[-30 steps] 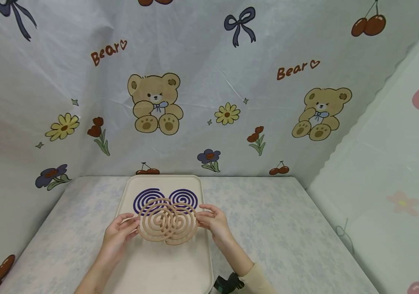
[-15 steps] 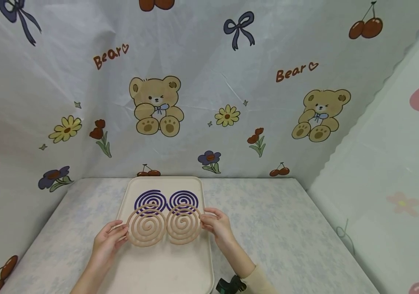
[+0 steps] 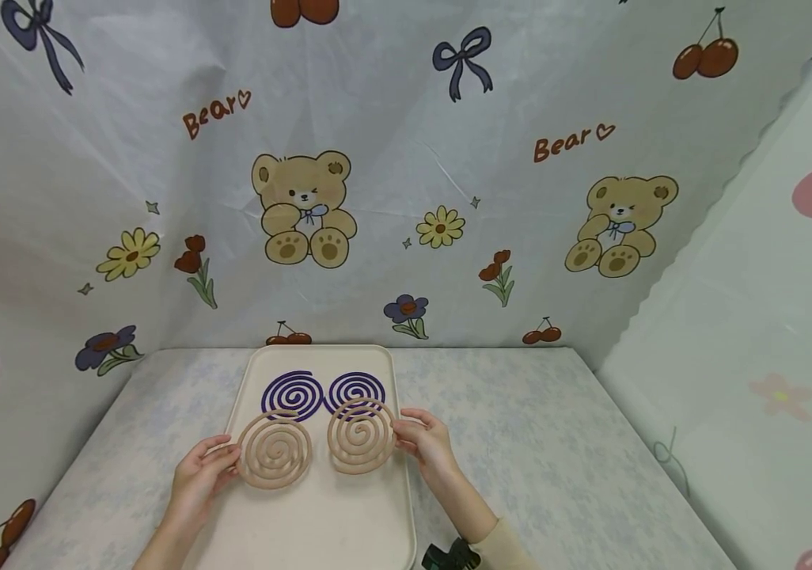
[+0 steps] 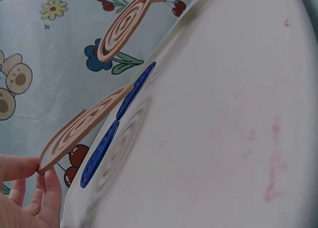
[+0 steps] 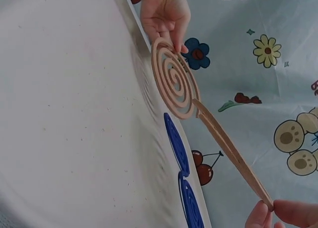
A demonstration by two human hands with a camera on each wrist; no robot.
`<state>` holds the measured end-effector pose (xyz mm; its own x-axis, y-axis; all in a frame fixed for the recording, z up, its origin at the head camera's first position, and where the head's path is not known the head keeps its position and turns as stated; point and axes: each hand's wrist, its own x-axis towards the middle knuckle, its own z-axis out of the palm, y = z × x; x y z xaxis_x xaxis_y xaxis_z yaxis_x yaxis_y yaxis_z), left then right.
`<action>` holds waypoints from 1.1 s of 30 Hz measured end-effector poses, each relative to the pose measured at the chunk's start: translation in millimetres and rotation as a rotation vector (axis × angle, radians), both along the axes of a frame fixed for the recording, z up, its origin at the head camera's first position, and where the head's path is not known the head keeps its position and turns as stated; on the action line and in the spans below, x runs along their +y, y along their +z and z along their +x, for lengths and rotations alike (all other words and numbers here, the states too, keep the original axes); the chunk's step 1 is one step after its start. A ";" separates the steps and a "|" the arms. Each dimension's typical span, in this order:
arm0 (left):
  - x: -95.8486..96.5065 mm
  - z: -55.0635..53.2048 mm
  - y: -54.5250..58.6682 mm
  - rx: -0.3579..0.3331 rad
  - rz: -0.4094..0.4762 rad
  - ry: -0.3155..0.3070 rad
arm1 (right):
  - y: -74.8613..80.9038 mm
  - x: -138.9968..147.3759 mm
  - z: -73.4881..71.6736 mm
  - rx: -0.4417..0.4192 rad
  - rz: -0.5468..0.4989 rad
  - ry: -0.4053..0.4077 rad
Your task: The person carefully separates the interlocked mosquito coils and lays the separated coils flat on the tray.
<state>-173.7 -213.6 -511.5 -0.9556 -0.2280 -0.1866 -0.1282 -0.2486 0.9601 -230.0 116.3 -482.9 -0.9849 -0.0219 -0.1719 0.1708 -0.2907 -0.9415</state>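
Note:
My left hand (image 3: 195,481) pinches the outer edge of a tan spiral mosquito coil (image 3: 278,454), which hangs above the tray's left side. A second tan mosquito coil (image 3: 360,431) is pinched at its right edge by my right hand (image 3: 429,450). The two tan coils are apart, with a gap between them. Behind them a pair of joined dark blue mosquito coils (image 3: 294,396) lies on the cream tray (image 3: 320,526); the right tan coil overlaps them in the head view. In the left wrist view, thumb and fingers (image 4: 47,198) grip the coil's rim.
The tray lies lengthwise on a pale mottled tabletop (image 3: 534,451). A printed bear cloth (image 3: 392,158) hangs along the table's back edge, with another pale cloth (image 3: 755,317) on the right. A black device (image 3: 452,556) sits at my right wrist.
The tan coils first overlapped, then stood side by side, and now are separated. My left hand moved left and nearer with its coil; my right hand shifted slightly right.

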 end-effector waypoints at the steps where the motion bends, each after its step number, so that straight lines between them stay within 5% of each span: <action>1: -0.2 -0.2 -0.6 -0.011 -0.017 0.004 | -0.8 0.0 -0.1 -0.001 0.001 0.000; 8: 0.2 -4.3 -5.0 -0.031 -0.145 0.057 | -5.0 0.2 0.2 0.004 0.005 -0.005; 18: -2.6 -1.7 1.8 -0.066 -0.439 0.034 | -12.4 -1.8 -0.1 0.023 0.019 0.002; 33: -8.4 -1.2 2.4 -0.075 -0.405 0.027 | -29.2 -2.3 -2.1 0.084 0.111 -0.012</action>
<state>-174.9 -222.0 -509.0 -0.9355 -0.3219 -0.1456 -0.2001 0.1431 0.9693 -232.1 113.9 -512.1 -0.9960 0.0041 -0.0893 0.0870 -0.1858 -0.9787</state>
